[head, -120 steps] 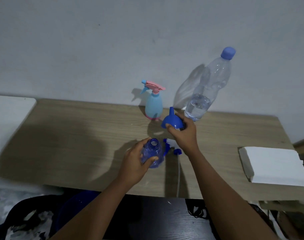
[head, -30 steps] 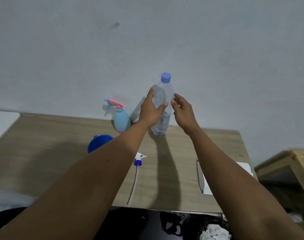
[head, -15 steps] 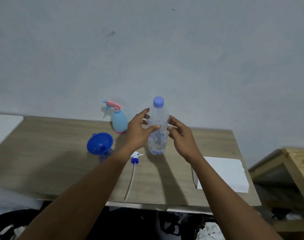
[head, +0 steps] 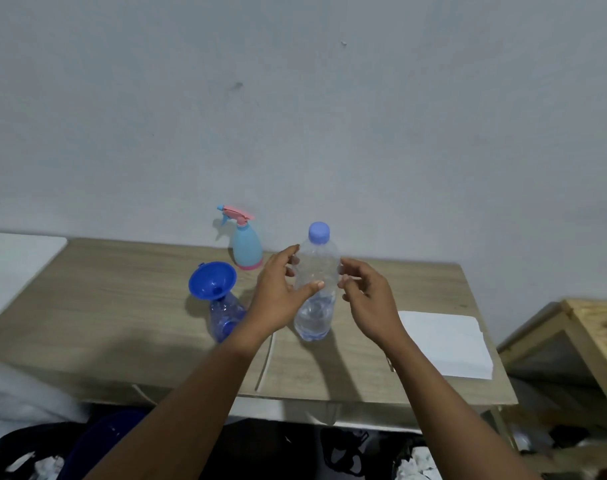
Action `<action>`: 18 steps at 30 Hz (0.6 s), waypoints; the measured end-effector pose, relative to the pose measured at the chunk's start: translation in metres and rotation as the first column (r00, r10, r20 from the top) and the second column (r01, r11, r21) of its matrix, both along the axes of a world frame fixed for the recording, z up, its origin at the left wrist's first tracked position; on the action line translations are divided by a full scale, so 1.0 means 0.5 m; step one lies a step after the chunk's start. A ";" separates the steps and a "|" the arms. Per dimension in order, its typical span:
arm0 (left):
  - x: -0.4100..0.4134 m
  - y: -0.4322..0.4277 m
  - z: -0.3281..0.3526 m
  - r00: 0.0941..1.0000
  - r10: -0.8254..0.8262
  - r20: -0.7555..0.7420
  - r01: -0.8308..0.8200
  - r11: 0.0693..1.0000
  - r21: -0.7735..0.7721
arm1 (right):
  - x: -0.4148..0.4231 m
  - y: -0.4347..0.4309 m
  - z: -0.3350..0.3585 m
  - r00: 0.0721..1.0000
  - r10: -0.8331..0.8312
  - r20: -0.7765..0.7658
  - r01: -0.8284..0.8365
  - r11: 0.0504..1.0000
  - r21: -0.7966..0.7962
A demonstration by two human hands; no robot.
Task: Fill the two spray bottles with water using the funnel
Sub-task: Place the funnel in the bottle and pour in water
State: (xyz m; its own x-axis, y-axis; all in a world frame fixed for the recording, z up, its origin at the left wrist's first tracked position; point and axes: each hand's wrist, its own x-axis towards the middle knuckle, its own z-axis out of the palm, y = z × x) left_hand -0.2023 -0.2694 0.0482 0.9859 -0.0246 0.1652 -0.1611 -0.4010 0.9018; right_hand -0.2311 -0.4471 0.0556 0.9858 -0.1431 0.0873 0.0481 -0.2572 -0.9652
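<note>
Because the blue plastic funnel (head: 212, 280) already sits in the open clear-blue spray bottle (head: 226, 317), we grip the capped clear water bottle (head: 316, 285) with our left hand (head: 278, 296); our right hand (head: 366, 299), fingers loosely curled and holding nothing, waits beside it, likely for the cap. The pale-blue, pink-triggered spray bottle (head: 246, 249) stands behind.

The light is dim and bluish, and the whole picture looks soft and a bit grainy. Long dark shadows fall toward the camera from the water bottle (head: 315, 285) and the arms across the surface (head: 104, 306), so the light seems to come from up ahead. The edges bend and go dark at the bottom.
</note>
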 end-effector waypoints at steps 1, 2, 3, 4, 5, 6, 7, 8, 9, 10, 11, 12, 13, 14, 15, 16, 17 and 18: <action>0.000 -0.002 0.005 1.000 0.005 0.006 -0.005 1.000 0.018 | 0.005 0.000 0.013 0.999 -0.040 0.025 0.040 0.999 -0.019; 0.001 -0.006 0.013 1.000 0.013 0.015 -0.013 1.000 0.020 | 0.011 0.002 0.030 0.995 -0.077 0.060 0.079 0.996 -0.036; 0.003 -0.009 0.024 1.000 0.017 0.022 -0.017 1.000 0.008 | 0.018 0.006 0.051 0.990 -0.098 0.100 0.103 0.994 -0.045; 0.004 -0.013 0.035 1.000 0.012 0.023 -0.012 1.000 -0.006 | 0.025 0.012 0.073 0.986 -0.094 0.137 0.103 0.993 -0.056; 0.005 -0.017 0.046 1.000 0.002 0.017 -0.002 1.000 -0.012 | 0.033 0.020 0.092 0.983 -0.070 0.169 0.085 0.993 -0.079; 0.006 -0.021 0.054 1.000 -0.008 0.009 0.008 1.000 -0.009 | 0.039 0.030 0.109 0.981 -0.037 0.191 0.060 0.991 -0.118; 0.006 -0.023 0.059 1.000 -0.011 0.002 0.011 1.000 -0.004 | 0.047 0.041 0.122 0.979 -0.007 0.204 0.040 0.986 -0.159; 0.006 -0.025 0.061 1.000 -0.009 -0.003 0.009 1.000 -0.005 | 0.054 0.050 0.130 0.976 0.009 0.217 0.033 0.981 -0.189; 0.005 -0.024 0.060 1.000 0.002 -0.010 -0.002 1.000 -0.009 | 0.061 0.057 0.134 0.974 0.009 0.228 0.039 0.978 -0.205; 0.004 -0.024 0.060 1.000 0.011 -0.014 -0.011 1.000 -0.015 | 0.068 0.063 0.137 0.971 -0.002 0.238 0.054 0.976 -0.209; 0.004 -0.024 0.059 1.000 0.017 -0.019 -0.017 1.000 -0.018 | 0.073 0.066 0.138 0.970 -0.018 0.243 0.071 0.975 -0.213; 0.005 -0.024 0.059 1.000 0.019 -0.022 -0.019 1.000 -0.019 | 0.076 0.067 0.138 0.969 -0.028 0.245 0.084 0.971 -0.222; 0.006 -0.025 0.059 1.000 0.019 -0.023 -0.019 1.000 -0.018 | 0.077 0.068 0.138 0.968 -0.026 0.249 0.087 0.968 -0.237; 0.007 -0.024 0.059 1.000 0.016 -0.022 -0.016 1.000 -0.013 | 0.077 0.068 0.136 0.967 -0.016 0.255 0.082 0.965 -0.250; 0.008 -0.024 0.059 1.000 0.010 -0.019 -0.011 1.000 -0.009 | 0.076 0.066 0.133 0.965 -0.002 0.261 0.072 0.963 -0.261; 0.009 -0.024 0.060 1.000 0.004 -0.016 -0.004 1.000 -0.005 | 0.074 0.063 0.132 0.964 0.018 0.266 0.057 0.961 -0.271; 0.010 -0.024 0.059 1.000 -0.001 -0.016 0.001 1.000 -0.005 | 0.074 0.058 0.134 0.962 0.047 0.269 0.031 0.959 -0.280; 0.010 -0.023 0.058 1.000 -0.002 -0.014 0.002 1.000 -0.006 | 0.074 0.051 0.136 0.960 0.088 0.266 -0.005 0.955 -0.296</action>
